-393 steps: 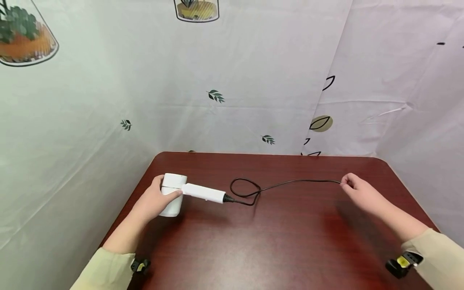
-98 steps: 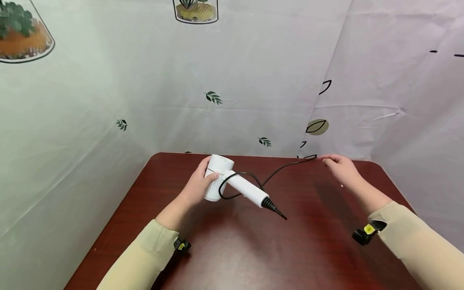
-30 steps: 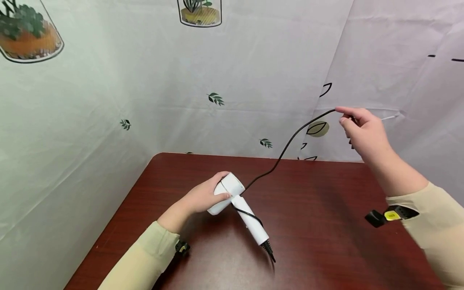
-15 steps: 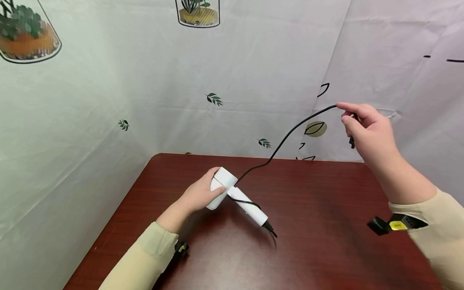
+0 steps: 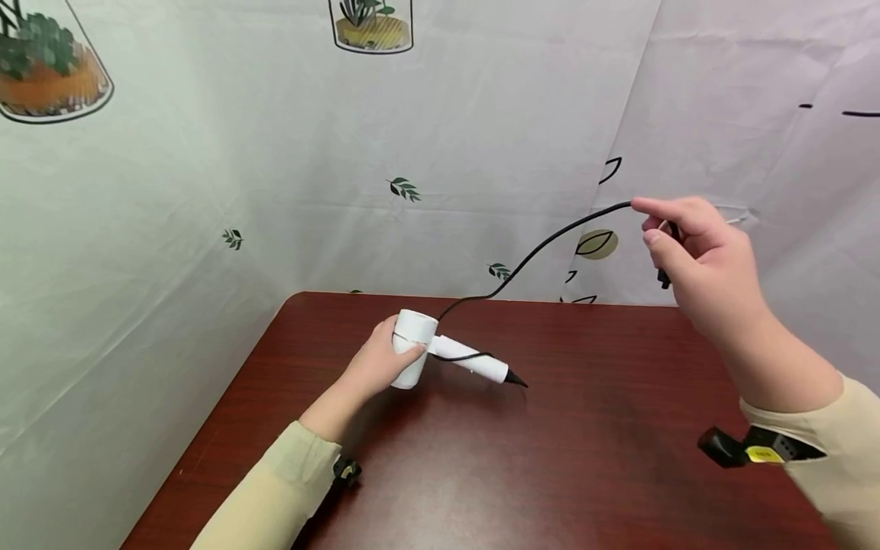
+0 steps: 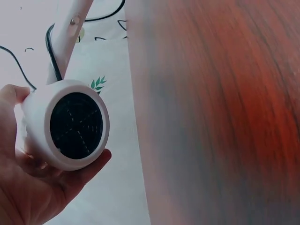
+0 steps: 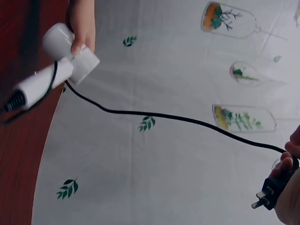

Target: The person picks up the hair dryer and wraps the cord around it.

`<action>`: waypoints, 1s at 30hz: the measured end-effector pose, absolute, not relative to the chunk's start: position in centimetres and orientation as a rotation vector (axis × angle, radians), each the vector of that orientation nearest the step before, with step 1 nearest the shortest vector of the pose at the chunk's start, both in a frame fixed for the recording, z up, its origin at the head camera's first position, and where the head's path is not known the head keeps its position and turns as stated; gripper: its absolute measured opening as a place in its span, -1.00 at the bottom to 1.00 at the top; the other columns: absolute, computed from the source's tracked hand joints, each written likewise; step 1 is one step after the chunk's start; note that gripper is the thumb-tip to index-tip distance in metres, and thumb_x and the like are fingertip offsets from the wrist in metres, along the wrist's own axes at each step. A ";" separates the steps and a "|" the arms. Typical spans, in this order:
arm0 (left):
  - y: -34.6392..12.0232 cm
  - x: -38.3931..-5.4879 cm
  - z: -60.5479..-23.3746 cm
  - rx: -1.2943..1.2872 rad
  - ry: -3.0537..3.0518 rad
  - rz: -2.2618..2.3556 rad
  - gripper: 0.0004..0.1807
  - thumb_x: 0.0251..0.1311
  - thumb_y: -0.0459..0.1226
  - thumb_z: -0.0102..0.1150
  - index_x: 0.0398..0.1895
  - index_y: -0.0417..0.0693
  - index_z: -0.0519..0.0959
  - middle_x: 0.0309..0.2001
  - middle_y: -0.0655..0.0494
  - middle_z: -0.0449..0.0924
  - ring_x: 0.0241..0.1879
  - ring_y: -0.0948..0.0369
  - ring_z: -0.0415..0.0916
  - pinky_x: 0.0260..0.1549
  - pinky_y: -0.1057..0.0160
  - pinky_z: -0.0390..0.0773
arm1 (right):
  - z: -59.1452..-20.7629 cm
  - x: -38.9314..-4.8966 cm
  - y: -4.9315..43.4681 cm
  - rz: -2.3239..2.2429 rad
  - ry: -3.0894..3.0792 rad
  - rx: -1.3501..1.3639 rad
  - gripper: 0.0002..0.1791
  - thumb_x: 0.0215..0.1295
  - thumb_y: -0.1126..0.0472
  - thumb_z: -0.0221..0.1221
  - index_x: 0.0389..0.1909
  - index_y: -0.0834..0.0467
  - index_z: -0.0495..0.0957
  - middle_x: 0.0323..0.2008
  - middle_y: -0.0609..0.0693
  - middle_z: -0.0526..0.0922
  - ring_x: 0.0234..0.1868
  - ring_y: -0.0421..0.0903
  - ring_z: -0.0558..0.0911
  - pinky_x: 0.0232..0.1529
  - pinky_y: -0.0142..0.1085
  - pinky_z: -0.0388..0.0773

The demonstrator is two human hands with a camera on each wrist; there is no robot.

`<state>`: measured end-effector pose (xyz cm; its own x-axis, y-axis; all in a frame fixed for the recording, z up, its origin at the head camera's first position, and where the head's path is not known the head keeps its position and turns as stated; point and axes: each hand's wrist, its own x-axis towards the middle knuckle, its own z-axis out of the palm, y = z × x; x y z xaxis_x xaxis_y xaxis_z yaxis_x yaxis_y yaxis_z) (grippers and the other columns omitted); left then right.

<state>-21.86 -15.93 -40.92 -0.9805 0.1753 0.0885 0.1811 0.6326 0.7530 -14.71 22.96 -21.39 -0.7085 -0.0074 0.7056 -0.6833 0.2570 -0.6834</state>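
A white hair dryer (image 5: 415,327) is held above the table by my left hand (image 5: 374,359), thumb and fingers wrapped round its barrel. Its handle (image 5: 484,365) points right, with the black cord (image 5: 543,246) crossing over it. In the left wrist view the dark round grille (image 6: 76,125) faces the camera. My right hand (image 5: 711,256) is raised at the right, holding the cord near its end, index finger stretched along it. The black plug (image 7: 269,192) hangs below the curled fingers in the right wrist view, prongs showing. Between the hands the cord rises in a curve.
A dark red wooden table (image 5: 584,458) lies below both hands. Behind it and at the sides hangs a pale cloth (image 5: 481,114) printed with leaves and jars. A small black camera (image 5: 722,447) sits on the right wrist.
Over the last second the left hand has tilted the hair dryer so its handle swings up towards level. Earlier the cord lay looped on the table; now it wraps the handle and the right hand is higher.
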 end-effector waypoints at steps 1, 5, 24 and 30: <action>-15.9 -21.9 -41.0 -0.281 -2.820 -1.332 -0.14 0.19 0.02 0.32 0.45 -0.12 0.16 0.20 -0.05 0.38 0.04 0.04 0.49 -0.02 -0.03 0.54 | -21.4 -14.5 22.8 1.512 -1.931 0.650 -0.62 0.30 0.54 0.09 0.11 0.33 0.61 -0.22 0.01 0.53 -0.40 -0.15 0.40 -0.47 -0.54 0.34; -16.0 -22.0 -41.2 -0.179 -2.760 -1.423 -0.08 0.17 0.03 0.34 0.47 -0.12 0.10 0.24 -0.10 0.32 0.08 -0.02 0.47 0.00 -0.07 0.53 | -21.6 -13.9 22.4 1.557 -1.874 0.737 -0.62 0.28 0.58 0.07 0.09 0.39 0.59 -0.21 0.04 0.54 -0.34 -0.14 0.40 -0.43 -0.54 0.33; -16.9 -23.5 -41.7 0.102 -2.555 -1.723 -0.06 0.20 0.00 0.32 0.47 -0.18 0.02 0.22 -0.20 0.34 0.11 -0.07 0.44 0.06 -0.07 0.51 | -23.2 -11.4 21.4 1.324 -1.867 0.901 -0.74 0.19 0.63 0.07 -0.14 0.51 0.63 -0.19 0.00 0.63 -0.36 -0.18 0.42 -0.39 -0.52 0.33; -17.0 -23.7 -41.7 0.144 -2.498 -1.783 -0.09 0.21 -0.02 0.31 0.45 -0.18 0.04 0.20 -0.20 0.35 0.10 -0.06 0.45 0.05 -0.05 0.52 | -23.8 -10.5 21.1 1.334 -1.811 1.031 -0.80 0.23 0.58 0.07 -0.22 0.50 0.66 -0.21 -0.02 0.66 -0.25 -0.18 0.50 -0.20 -0.50 0.38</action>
<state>-23.70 -16.97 -41.68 -0.9932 -0.1163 0.0015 -0.0364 0.3230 0.9457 -10.49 21.08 -23.77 -0.4755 -0.2105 0.8542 -0.8782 0.1711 -0.4466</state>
